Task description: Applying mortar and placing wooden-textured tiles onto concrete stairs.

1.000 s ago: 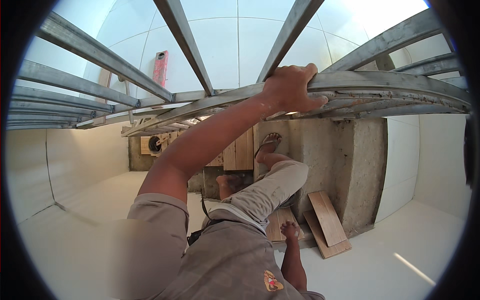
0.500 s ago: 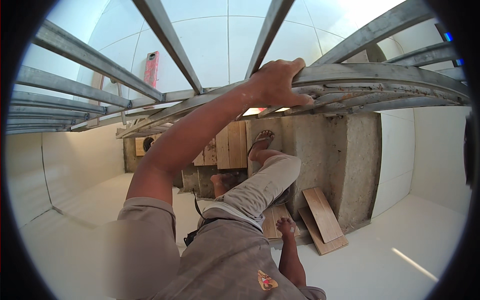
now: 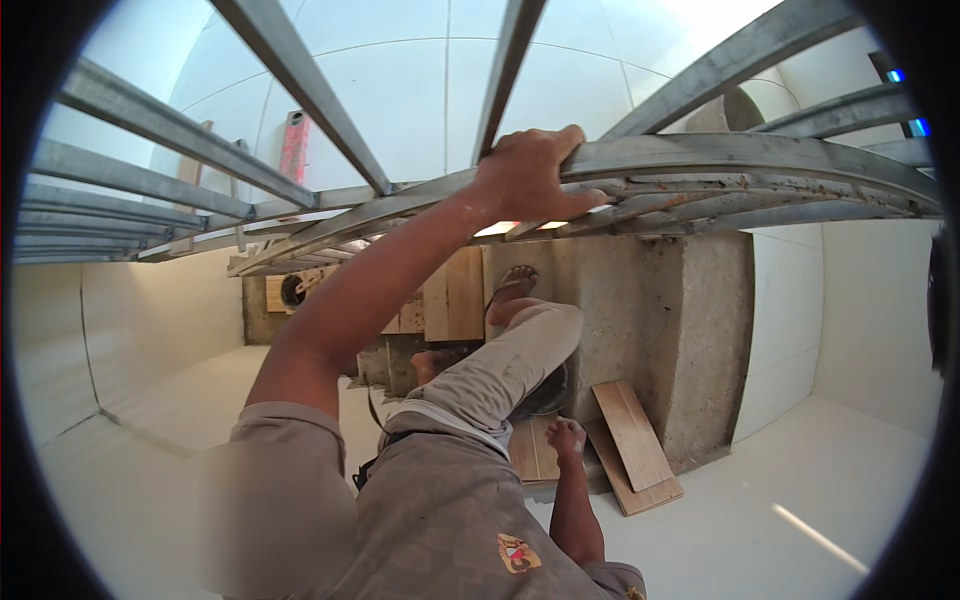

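My left hand [image 3: 530, 175] is closed over the curved top rail of a grey metal railing [image 3: 710, 152], its thumb on the near side. Below, on the right of my body, my right hand [image 3: 567, 437] hangs with its fingers loosely curled and nothing visible in them. It is nearest to a wood-look tile [image 3: 533, 448] lying on a step, and left of two overlapping wood-look tiles [image 3: 635, 435]. My feet are on bare concrete stairs [image 3: 620, 290]; one sandalled foot [image 3: 515, 285] is placed higher than the other.
Wood-look tiles [image 3: 455, 300] cover part of the steps on the left, with a dark round object [image 3: 292, 290] beyond. A red level-like bar [image 3: 294, 145] stands behind the railing bars. A black rounded container [image 3: 545, 390] is partly hidden by my leg. White walls [image 3: 790, 320] flank the stairs.
The view has shifted slightly, moving most things a little left. My right hand has moved up and its fingers look more curled. My left hand keeps its hold on the railing.
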`<state>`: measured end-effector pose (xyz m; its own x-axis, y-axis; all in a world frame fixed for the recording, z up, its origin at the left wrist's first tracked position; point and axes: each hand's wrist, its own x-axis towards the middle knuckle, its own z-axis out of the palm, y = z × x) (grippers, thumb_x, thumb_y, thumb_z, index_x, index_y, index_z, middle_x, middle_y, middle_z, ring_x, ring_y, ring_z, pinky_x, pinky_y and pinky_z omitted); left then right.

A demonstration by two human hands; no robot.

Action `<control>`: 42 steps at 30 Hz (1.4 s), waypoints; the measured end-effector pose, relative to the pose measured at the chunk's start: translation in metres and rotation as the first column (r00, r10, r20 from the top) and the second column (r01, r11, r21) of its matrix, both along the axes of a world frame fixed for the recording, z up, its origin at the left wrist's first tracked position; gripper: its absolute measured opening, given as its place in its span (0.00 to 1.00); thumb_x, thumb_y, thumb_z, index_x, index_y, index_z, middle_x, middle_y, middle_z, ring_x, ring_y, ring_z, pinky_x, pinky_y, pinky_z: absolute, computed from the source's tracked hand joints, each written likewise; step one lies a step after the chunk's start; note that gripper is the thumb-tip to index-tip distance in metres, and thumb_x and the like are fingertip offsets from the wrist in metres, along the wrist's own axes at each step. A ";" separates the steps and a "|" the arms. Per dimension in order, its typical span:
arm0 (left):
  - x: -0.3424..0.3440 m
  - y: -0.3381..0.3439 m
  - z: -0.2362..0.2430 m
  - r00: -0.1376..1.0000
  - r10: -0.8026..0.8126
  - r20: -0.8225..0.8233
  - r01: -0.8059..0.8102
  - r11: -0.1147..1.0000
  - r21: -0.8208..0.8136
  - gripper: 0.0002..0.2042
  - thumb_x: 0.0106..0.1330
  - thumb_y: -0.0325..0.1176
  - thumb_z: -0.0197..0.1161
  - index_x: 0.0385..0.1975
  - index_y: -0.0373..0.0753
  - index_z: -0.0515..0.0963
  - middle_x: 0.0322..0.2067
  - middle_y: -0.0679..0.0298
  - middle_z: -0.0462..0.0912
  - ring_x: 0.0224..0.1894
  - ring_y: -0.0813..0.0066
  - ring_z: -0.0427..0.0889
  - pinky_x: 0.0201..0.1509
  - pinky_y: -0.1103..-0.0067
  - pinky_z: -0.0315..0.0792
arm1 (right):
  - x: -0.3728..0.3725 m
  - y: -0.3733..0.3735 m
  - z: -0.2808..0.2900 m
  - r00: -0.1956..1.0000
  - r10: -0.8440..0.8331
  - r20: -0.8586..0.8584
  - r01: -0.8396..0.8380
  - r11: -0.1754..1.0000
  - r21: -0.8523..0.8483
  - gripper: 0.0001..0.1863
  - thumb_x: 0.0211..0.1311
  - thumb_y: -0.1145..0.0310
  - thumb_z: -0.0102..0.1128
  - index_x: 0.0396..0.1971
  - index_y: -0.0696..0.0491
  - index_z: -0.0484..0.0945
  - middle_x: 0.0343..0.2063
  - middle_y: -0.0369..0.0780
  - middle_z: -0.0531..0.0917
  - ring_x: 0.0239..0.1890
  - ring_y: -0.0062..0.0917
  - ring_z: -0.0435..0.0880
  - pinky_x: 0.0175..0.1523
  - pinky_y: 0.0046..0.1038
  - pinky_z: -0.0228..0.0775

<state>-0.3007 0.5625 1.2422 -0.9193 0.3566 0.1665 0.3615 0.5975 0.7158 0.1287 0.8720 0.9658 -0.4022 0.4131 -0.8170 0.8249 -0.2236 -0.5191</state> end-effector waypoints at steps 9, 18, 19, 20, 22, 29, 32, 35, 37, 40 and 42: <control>-0.004 0.015 -0.016 0.977 0.189 -0.104 -0.196 0.978 -0.071 0.25 0.53 0.54 0.69 0.37 0.38 0.73 0.24 0.50 0.81 0.30 0.48 0.82 0.35 0.58 0.74 | -0.023 -0.016 0.002 0.998 0.008 -0.070 0.000 0.994 0.107 0.12 0.65 0.65 0.60 0.35 0.61 0.79 0.23 0.39 0.82 0.22 0.21 0.81 0.27 0.23 0.72; 0.002 0.028 -0.010 0.936 0.209 -0.284 -0.238 0.969 -0.069 0.21 0.55 0.47 0.71 0.36 0.37 0.73 0.18 0.50 0.78 0.24 0.47 0.80 0.29 0.60 0.72 | 0.069 -0.030 -0.049 0.999 -0.011 0.031 0.006 0.988 0.152 0.15 0.58 0.61 0.62 0.27 0.60 0.82 0.19 0.40 0.83 0.20 0.23 0.82 0.27 0.28 0.73; 0.003 0.029 -0.009 0.942 0.212 -0.260 -0.235 0.970 -0.062 0.21 0.56 0.48 0.71 0.35 0.37 0.73 0.18 0.51 0.78 0.24 0.47 0.80 0.29 0.61 0.72 | 0.077 -0.031 -0.047 0.999 -0.009 0.037 0.005 0.993 0.118 0.13 0.61 0.62 0.62 0.30 0.59 0.80 0.20 0.39 0.82 0.20 0.23 0.81 0.25 0.26 0.73; 0.004 0.030 -0.007 0.947 0.218 -0.235 -0.238 0.969 -0.060 0.21 0.56 0.48 0.71 0.34 0.37 0.72 0.18 0.51 0.78 0.24 0.47 0.80 0.28 0.61 0.71 | 0.082 -0.032 -0.044 0.999 -0.002 0.043 -0.001 0.997 0.080 0.12 0.63 0.63 0.62 0.32 0.58 0.78 0.21 0.38 0.82 0.20 0.23 0.81 0.23 0.25 0.72; 0.005 0.030 -0.005 0.950 0.215 -0.225 -0.233 0.971 -0.055 0.21 0.56 0.48 0.71 0.34 0.37 0.72 0.18 0.51 0.77 0.23 0.47 0.80 0.28 0.61 0.71 | 0.088 -0.037 -0.042 0.998 -0.041 0.051 0.037 0.996 0.076 0.12 0.62 0.63 0.62 0.32 0.58 0.78 0.21 0.38 0.82 0.20 0.23 0.81 0.23 0.25 0.72; 0.001 0.028 -0.011 0.953 0.202 -0.226 -0.214 0.976 -0.028 0.21 0.56 0.48 0.71 0.33 0.38 0.72 0.17 0.51 0.77 0.24 0.46 0.80 0.28 0.60 0.71 | 0.095 -0.039 -0.060 0.993 -0.013 0.120 -0.008 0.984 0.176 0.13 0.62 0.61 0.62 0.33 0.57 0.79 0.23 0.38 0.82 0.22 0.22 0.81 0.25 0.24 0.72; 0.002 0.026 -0.012 0.946 0.222 -0.237 -0.238 0.971 -0.038 0.21 0.56 0.48 0.71 0.32 0.38 0.72 0.17 0.51 0.77 0.24 0.45 0.80 0.28 0.60 0.71 | 0.081 -0.048 -0.048 0.994 -0.107 0.012 0.102 0.970 0.223 0.17 0.58 0.59 0.61 0.26 0.60 0.83 0.19 0.41 0.84 0.22 0.24 0.83 0.30 0.33 0.73; 0.003 0.032 -0.010 0.939 0.228 -0.259 -0.247 0.968 -0.043 0.22 0.55 0.50 0.71 0.33 0.38 0.72 0.18 0.50 0.77 0.25 0.45 0.80 0.28 0.59 0.71 | 0.078 -0.051 -0.035 0.996 -0.082 0.035 0.072 0.968 0.240 0.16 0.60 0.60 0.61 0.27 0.60 0.82 0.20 0.41 0.84 0.22 0.24 0.83 0.29 0.31 0.74; 0.003 0.032 -0.011 0.944 0.221 -0.246 -0.239 0.970 -0.044 0.22 0.55 0.50 0.71 0.34 0.38 0.72 0.18 0.50 0.77 0.25 0.45 0.80 0.28 0.60 0.71 | 0.078 -0.052 -0.027 0.992 -0.126 0.034 0.117 0.975 0.189 0.15 0.60 0.61 0.60 0.28 0.60 0.82 0.20 0.40 0.83 0.22 0.24 0.83 0.29 0.29 0.74; 0.003 0.027 -0.010 0.945 0.226 -0.236 -0.244 0.969 -0.049 0.23 0.55 0.51 0.71 0.34 0.38 0.72 0.18 0.51 0.77 0.25 0.46 0.81 0.28 0.60 0.71 | 0.083 -0.050 -0.014 0.983 -0.183 0.032 0.179 0.979 0.096 0.13 0.62 0.63 0.61 0.32 0.59 0.79 0.22 0.39 0.82 0.22 0.23 0.82 0.26 0.25 0.72; 0.002 0.026 -0.010 0.942 0.232 -0.242 -0.252 0.966 -0.057 0.23 0.55 0.51 0.71 0.33 0.38 0.72 0.18 0.51 0.77 0.25 0.46 0.81 0.28 0.60 0.72 | 0.092 -0.047 -0.012 0.982 -0.188 0.024 0.187 0.981 0.053 0.12 0.63 0.63 0.61 0.35 0.57 0.78 0.23 0.37 0.82 0.21 0.22 0.81 0.24 0.22 0.70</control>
